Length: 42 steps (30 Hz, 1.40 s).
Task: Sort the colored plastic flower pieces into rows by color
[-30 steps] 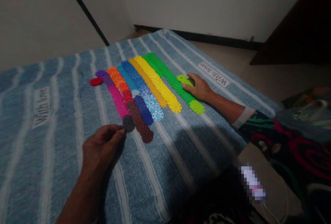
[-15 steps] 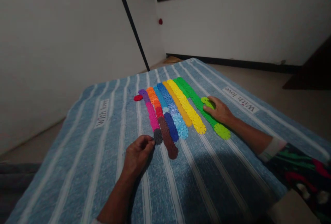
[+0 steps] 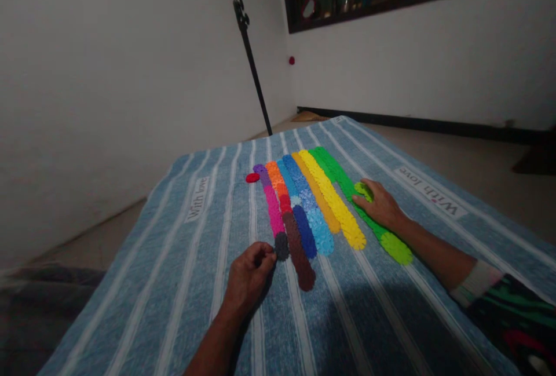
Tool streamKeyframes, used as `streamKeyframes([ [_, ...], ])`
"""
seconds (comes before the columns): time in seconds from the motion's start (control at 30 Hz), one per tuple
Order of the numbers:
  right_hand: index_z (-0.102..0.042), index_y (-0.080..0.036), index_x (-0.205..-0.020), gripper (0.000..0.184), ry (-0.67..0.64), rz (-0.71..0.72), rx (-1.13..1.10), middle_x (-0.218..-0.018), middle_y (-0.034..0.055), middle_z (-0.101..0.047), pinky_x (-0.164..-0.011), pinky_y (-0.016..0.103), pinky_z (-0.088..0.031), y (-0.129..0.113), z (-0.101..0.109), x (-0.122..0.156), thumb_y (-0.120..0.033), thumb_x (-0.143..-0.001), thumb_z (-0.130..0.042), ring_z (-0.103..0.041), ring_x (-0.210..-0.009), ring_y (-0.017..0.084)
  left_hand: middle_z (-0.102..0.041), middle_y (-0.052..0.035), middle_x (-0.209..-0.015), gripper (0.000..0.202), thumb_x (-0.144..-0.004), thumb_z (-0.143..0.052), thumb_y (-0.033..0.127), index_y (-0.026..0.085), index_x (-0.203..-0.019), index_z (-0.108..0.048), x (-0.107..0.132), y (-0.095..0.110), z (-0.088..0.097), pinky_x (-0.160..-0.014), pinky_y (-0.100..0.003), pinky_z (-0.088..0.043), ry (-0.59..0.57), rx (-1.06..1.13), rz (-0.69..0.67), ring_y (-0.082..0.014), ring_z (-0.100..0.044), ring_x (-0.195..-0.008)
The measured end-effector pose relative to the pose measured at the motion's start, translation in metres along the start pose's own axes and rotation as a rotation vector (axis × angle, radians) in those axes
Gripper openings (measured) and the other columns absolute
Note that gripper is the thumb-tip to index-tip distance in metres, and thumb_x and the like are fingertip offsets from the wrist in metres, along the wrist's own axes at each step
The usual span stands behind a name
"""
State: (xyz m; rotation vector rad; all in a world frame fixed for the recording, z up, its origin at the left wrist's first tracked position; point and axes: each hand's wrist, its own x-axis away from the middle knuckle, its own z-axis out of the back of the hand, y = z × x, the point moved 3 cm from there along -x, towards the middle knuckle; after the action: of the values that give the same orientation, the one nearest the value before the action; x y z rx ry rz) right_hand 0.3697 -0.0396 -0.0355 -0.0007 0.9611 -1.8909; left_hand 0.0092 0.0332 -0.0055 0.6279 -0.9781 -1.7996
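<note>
Rows of sorted discs already lie colour by colour on the striped towel [image 3: 174, 283], and I see my left hand [image 3: 248, 276] pinching a grey disc [image 3: 281, 245] below the pink row [image 3: 273, 211], while my right hand [image 3: 382, 207] rests flat on the green row [image 3: 343, 182].

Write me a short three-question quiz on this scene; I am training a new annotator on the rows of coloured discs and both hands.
1. True or false: the left hand has its fingertips at the dark grey toothed plastic disc.
2. Which colour is the disc lying alone left of the rows? A red, B yellow, C blue.
3. Which row does the right hand rest on?

Key
1. True.
2. A: the single red round disc sits apart on the blue striped woven cloth.
3. The green disc row, at the right edge.
</note>
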Motion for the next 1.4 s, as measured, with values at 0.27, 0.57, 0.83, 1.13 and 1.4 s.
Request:
streamKeyframes([
  [0.27, -0.056, -0.015, -0.126, 0.058, -0.001, -0.001, 0.001, -0.125, 0.0156, -0.061, -0.102, 0.046, -0.043, 0.001, -0.003, 0.001, -0.051, -0.080, -0.055, -0.058, -0.115, 0.029, -0.054, 0.0023, -0.066, 0.022, -0.076, -0.059, 0.041, 0.019, -0.072, -0.058, 0.002, -0.001, -0.002, -0.058, -0.024, -0.039, 0.011, 0.036, -0.032, -0.0134, -0.050, -0.062],
  [0.57, -0.055, -0.014, -0.126, 0.059, 0.001, 0.008, 0.009, -0.125, 0.0164, -0.061, -0.101, 0.046, -0.044, -0.001, -0.009, 0.000, -0.051, -0.081, -0.053, -0.058, -0.114, 0.029, -0.063, -0.0126, -0.119, 0.061, -0.064, -0.071, 0.036, 0.018, -0.121, -0.059, 0.004, 0.021, -0.005, -0.095, -0.044, -0.047, 0.123, -0.156, -0.105, -0.0298, -0.059, -0.109],
  [0.83, -0.055, -0.013, -0.126, 0.058, -0.009, 0.015, -0.021, -0.126, 0.0166, -0.061, -0.103, 0.044, -0.043, -0.011, -0.020, -0.005, -0.050, -0.080, -0.052, -0.057, -0.116, 0.028, -0.058, -0.0126, -0.129, 0.079, -0.053, -0.077, 0.022, 0.018, -0.127, -0.053, -0.003, 0.034, -0.021, -0.107, -0.049, -0.038, 0.022, -0.023, -0.093, -0.0319, -0.053, -0.121],
  [1.13, -0.055, -0.015, -0.126, 0.056, -0.019, -0.002, -0.034, -0.124, 0.0156, -0.062, -0.100, 0.041, -0.044, -0.028, -0.034, -0.007, -0.048, -0.081, -0.052, -0.058, -0.115, 0.027, -0.053, -0.0120, -0.132, 0.089, -0.043, -0.079, 0.013, 0.020, -0.128, -0.053, -0.021, 0.042, -0.040, -0.112, -0.048, -0.032, 0.068, 0.022, -0.103, -0.0345, -0.045, -0.129],
  [1.4, -0.058, -0.015, -0.124, 0.056, -0.013, -0.073, -0.074, -0.122, 0.0145, -0.064, -0.098, 0.043, -0.045, -0.052, -0.044, -0.009, -0.051, -0.082, -0.050, -0.059, -0.114, 0.029, -0.045, -0.0127, -0.142, 0.093, -0.040, -0.081, 0.014, 0.021, -0.127, -0.050, -0.039, 0.050, -0.065, -0.116, -0.050, -0.027, 0.089, 0.037, -0.143, -0.0348, -0.032, -0.141],
])
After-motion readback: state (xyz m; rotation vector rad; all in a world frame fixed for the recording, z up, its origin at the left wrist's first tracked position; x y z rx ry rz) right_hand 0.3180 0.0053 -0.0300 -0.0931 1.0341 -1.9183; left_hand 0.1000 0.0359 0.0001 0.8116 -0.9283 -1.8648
